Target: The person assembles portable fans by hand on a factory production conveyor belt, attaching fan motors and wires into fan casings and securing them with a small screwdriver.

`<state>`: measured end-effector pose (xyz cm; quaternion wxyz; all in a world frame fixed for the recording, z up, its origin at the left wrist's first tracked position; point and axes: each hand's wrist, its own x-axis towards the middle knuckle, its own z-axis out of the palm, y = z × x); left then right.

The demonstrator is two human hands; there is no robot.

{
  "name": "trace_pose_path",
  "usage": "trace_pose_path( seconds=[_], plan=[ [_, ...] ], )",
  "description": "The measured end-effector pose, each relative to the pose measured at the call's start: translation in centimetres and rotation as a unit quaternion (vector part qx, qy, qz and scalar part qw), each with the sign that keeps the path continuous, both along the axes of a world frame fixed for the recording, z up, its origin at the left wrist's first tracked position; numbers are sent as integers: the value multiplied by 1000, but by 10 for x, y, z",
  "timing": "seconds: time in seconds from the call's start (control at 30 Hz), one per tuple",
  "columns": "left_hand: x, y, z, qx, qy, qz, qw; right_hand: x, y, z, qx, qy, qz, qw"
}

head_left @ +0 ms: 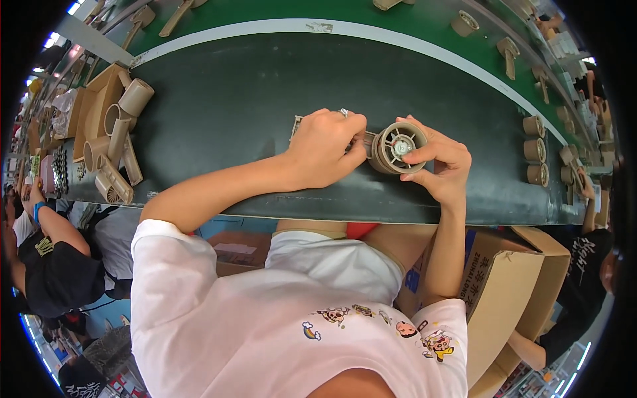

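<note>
Above the dark work surface, a tan plastic fan housing (380, 159) is between my hands; its round, spoked open end is turned up toward me. A silvery metal hub, probably a small motor, shows at its centre. My right hand (443, 158) grips the round part from the right, with a finger reaching across the rim near the hub. My left hand (325, 142), which wears a ring, is closed around the tan handle (369, 142) joining the round part. The handle's far end pokes out left of my knuckles; its middle is hidden under the hand.
At the left lie several tan housings and handle shells (116, 142) beside a cardboard box (99, 106). Three round tan parts (535, 149) stand at the right. Beyond a white rail (318, 26), a green conveyor (252, 14) carries more parts. An open carton (507, 292) sits below right.
</note>
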<state>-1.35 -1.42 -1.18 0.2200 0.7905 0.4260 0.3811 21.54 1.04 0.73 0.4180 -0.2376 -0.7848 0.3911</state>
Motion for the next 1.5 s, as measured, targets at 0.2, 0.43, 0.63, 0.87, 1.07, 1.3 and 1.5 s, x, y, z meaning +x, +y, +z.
trace_pose_path(
  seconds=[0.2,0.43,0.63,0.87,1.07,1.3,1.5],
  plan=[
    [-14,-1,-1,-31,6,-28,999,-6,-11,-6,-53,75,-2,996],
    [-36,16,19,-59,95,-80,991,2,-16,-13,-18,-23,-32,999],
    [-45,28,15,-61,68,-159,983,-1,-22,-14,27,-64,-86,994],
    [-47,16,14,-37,66,-125,989,5,-29,-11,75,-86,-83,990],
    [-76,37,8,-30,49,142,988,8,-38,-12,134,-74,-150,977],
    [-126,222,-18,121,-54,447,885,-2,-36,-20,190,-132,-156,960],
    [-100,296,-9,236,-125,469,842,3,-40,-25,157,-112,-183,964]
  ],
)
